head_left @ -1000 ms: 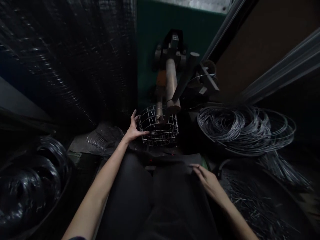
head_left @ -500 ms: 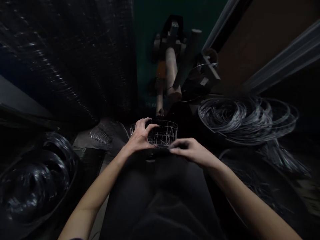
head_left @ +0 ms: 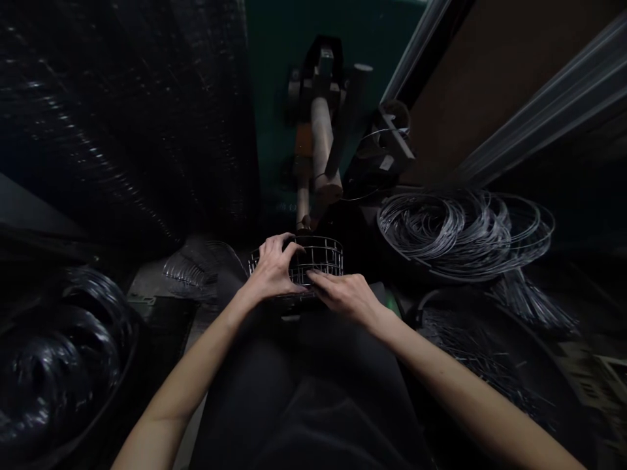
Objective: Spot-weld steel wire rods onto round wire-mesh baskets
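A round wire basket stands in front of me, below the machine's rods. My left hand is curled over the basket's left side, thumb toward the near edge and fingers at the upper rim, gripping it. At the near side of the basket is my right hand, its fingers drawn together and pointing left, close to the left thumb. Whatever lies between the right fingertips is too small and dark to make out.
A welding-type machine with a thick metal rod rises behind the basket. Coiled wire rings lie in a tub at right, above a dark tub of short wires. Shiny dark coils sit at left. Formed wire pieces lie left of the basket.
My right hand has moved left and onto the basket's near side, close to my left thumb. My left hand keeps its hold. The whole view has shifted slightly.
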Demonstrator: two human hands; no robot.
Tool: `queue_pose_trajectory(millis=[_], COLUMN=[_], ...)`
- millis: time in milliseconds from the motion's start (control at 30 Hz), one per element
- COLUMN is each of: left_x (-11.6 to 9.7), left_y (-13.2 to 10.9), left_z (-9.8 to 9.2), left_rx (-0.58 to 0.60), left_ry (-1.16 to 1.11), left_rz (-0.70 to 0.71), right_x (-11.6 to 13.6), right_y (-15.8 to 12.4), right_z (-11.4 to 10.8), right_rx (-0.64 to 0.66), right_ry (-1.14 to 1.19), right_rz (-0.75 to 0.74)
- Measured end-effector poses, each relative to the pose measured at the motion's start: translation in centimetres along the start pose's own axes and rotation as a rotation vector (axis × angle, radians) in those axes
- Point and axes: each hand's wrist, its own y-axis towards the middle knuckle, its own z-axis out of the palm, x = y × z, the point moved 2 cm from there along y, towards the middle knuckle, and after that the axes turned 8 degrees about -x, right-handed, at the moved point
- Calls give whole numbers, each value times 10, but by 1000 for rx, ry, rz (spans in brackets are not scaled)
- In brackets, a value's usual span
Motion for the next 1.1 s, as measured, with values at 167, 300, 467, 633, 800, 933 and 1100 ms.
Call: queue_pose_trajectory(millis=[167,300,467,633,800,933,1100], left_x=[-2,0,4,6,10,13,13], left_y=[7,16,24,32,38,41,45], left_z=[-2,-3,-3,-5,-6,-7,-11], left_rx=[-26,-57,-59,-43,-18,-6,16], left_ry=[-22,-32,-36,-58,-80,-104,-128], left_rz=[-9,-2,6,-19,-19,-22,-57], right_x=[-7,-15,-22,-25,-25,-26,-28], right_y=[5,12,19,24,29,31,33], right_z=[-3,-6,-7,-8,-11,-15,-18], right_rx=[-98,-90,-90,-81,-59,-38,-6], right_ry=[-38,7,69,37,49,88,133], right_rz=[-32,15,40,32,61,115,135])
